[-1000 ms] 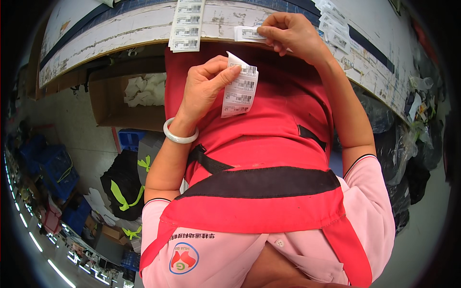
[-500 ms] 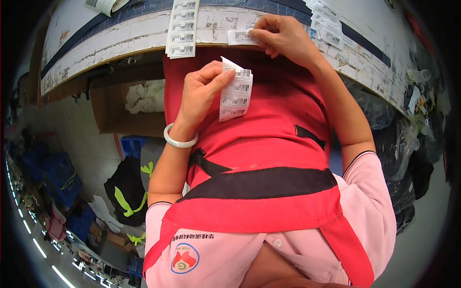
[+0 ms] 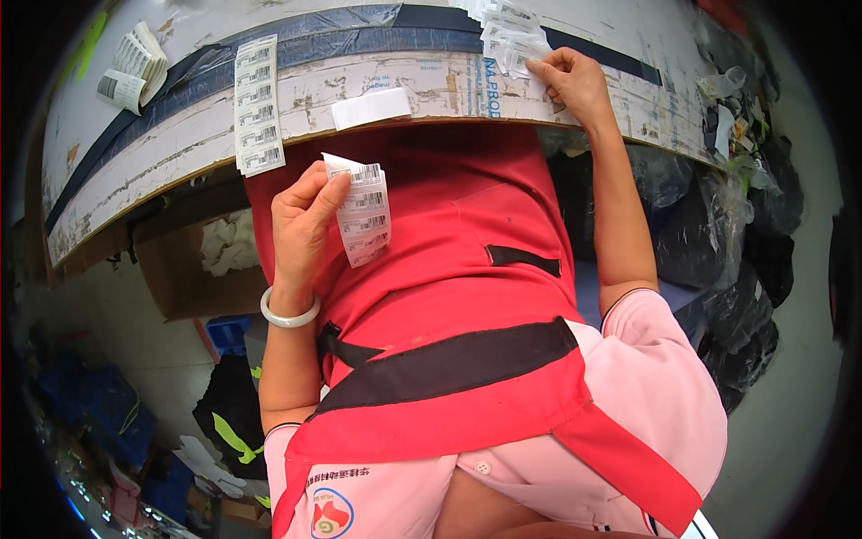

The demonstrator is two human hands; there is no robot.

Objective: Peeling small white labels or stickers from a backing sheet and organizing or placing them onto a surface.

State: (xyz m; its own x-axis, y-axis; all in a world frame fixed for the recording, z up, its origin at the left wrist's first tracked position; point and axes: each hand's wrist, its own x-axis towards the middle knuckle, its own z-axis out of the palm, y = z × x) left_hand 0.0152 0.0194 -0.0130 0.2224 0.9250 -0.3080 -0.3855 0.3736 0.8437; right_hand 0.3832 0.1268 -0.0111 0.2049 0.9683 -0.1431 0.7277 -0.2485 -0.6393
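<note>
My left hand (image 3: 303, 211) is closed, thumb and fingers pinching the top of a short strip of barcode labels (image 3: 366, 220) that hangs in front of the red apron. At the table's far right part, my right hand (image 3: 579, 88) has its fingers together at the edge of a pile of label slips (image 3: 510, 36), pinching a white label slip (image 3: 519, 61). A blank white paper slip (image 3: 371, 108) lies near the table edge between the hands. Left of it, a longer strip of barcode labels (image 3: 259, 108) reaches the table edge.
The worn white table (image 3: 395, 76) has dark blue tape across it. A folded stack of labels (image 3: 135, 67) sits at its far left. Below are a cardboard box (image 3: 175, 278) with white scraps and, at right, dark plastic bags (image 3: 691, 225).
My right hand has moved right from the slip at the table edge to the label pile. A blank slip shows where it was. My left hand still holds its strip; the view has shifted.
</note>
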